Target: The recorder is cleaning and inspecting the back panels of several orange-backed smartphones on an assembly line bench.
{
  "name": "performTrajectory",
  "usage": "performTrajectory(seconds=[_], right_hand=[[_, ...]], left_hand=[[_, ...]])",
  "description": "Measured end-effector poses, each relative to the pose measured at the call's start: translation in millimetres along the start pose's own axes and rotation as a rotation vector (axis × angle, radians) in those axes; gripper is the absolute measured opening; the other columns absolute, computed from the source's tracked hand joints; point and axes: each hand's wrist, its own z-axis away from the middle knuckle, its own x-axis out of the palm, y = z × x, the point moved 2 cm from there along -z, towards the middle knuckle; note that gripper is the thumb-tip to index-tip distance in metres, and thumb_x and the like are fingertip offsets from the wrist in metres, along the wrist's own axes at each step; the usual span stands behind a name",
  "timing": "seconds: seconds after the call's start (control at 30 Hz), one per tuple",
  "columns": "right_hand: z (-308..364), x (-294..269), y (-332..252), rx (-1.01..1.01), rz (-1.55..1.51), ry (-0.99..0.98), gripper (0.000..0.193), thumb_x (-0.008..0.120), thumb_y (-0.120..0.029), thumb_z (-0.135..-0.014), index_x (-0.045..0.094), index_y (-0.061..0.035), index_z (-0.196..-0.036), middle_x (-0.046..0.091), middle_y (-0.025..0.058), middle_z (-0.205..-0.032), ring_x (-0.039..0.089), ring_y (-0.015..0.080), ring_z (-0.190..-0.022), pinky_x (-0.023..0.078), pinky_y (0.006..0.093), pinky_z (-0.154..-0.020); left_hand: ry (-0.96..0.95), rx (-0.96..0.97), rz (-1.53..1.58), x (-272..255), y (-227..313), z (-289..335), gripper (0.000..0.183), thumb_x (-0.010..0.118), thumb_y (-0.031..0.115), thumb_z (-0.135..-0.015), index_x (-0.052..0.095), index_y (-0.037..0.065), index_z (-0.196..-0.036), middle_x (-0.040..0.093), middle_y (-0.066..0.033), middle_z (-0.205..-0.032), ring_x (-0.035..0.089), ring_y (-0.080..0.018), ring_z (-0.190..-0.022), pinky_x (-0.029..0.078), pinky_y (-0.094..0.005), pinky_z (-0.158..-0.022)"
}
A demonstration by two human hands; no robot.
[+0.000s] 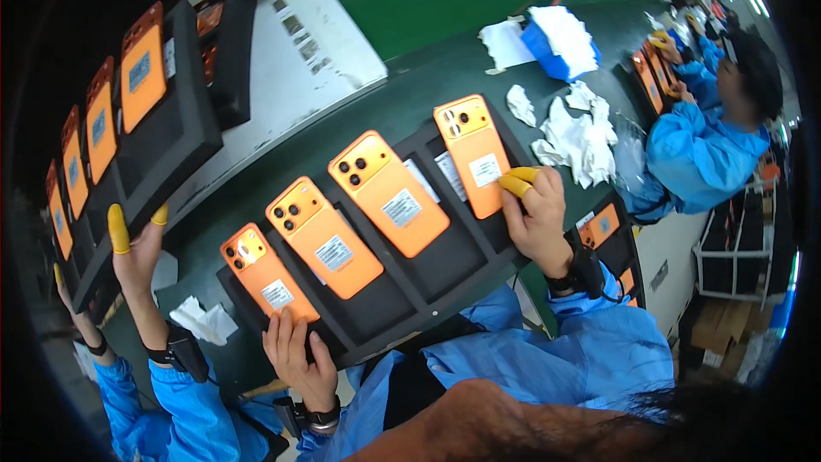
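Note:
In front of me a black foam tray [372, 312] bears a slanting row of several orange phones, backs up, each with a white label. My left hand [299, 364] lies at the tray's near left corner, fingers stretched out and thumb apart. Its fingertips touch the lower end of the leftmost phone [256, 269]. On the far right, my right hand [539, 214], with yellow finger cots, has its bent fingers closed on the right edge of the rightmost phone [475, 154]. Between them lie two more phones, a left one [321, 235] and a right one [389, 192].
At left, a co-worker's hand [137, 257] holds up another black tray [175, 145] of orange phones. Crumpled white paper [581, 133] and a blue box of wipes [547, 47] lie beyond my right hand. A co-worker in blue [701, 150] handles phones at far right.

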Motion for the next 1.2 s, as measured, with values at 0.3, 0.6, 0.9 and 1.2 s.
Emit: performTrajectory(seconds=[0.3,0.6,0.9,1.2], right_hand=[[-2,0,0,0.012,-0.011,0.030,0.013,0.069,-0.004,-0.078,0.070,-0.0027,-0.091,0.064,0.0112,-0.093,0.057,0.0332,-0.091,0.044,0.0438,-0.083],[4,-3,-7,-0.045,0.018,0.048,0.008,0.067,-0.005,-0.083,0.069,-0.0029,-0.090,0.063,0.0127,-0.093,0.057,0.0346,-0.091,0.043,0.0448,-0.084],[-35,32,-75,-0.105,-0.441,0.009,0.016,0.066,-0.008,-0.086,0.068,-0.0005,-0.100,0.065,0.0162,-0.092,0.061,0.0362,-0.089,0.048,0.0423,-0.080],[-127,155,-218,0.587,-1.315,-0.763,0.068,0.069,-0.056,-0.089,0.056,0.0011,-0.125,0.066,0.0124,-0.109,0.067,0.0242,-0.093,0.053,0.0367,-0.081]], left_hand=[[0.041,-0.016,0.046,-1,-2,2,0.025,0.063,0.008,-0.085,0.069,-0.001,-0.107,0.063,-0.0190,-0.131,0.052,-0.0389,-0.128,0.033,-0.0538,-0.110],[0.141,0.007,0.118,-2,2,2,0.022,0.069,0.012,-0.081,0.071,0.005,-0.101,0.066,-0.0138,-0.127,0.056,-0.0350,-0.123,0.038,-0.0522,-0.107],[0.178,0.043,0.167,0,-8,8,0.022,0.068,0.018,-0.084,0.072,0.007,-0.102,0.064,-0.0135,-0.128,0.053,-0.0334,-0.126,0.037,-0.0527,-0.108],[0.244,0.100,0.202,6,-10,8,0.023,0.069,0.018,-0.083,0.072,0.006,-0.102,0.066,-0.0153,-0.124,0.056,-0.0342,-0.122,0.039,-0.0527,-0.105]])
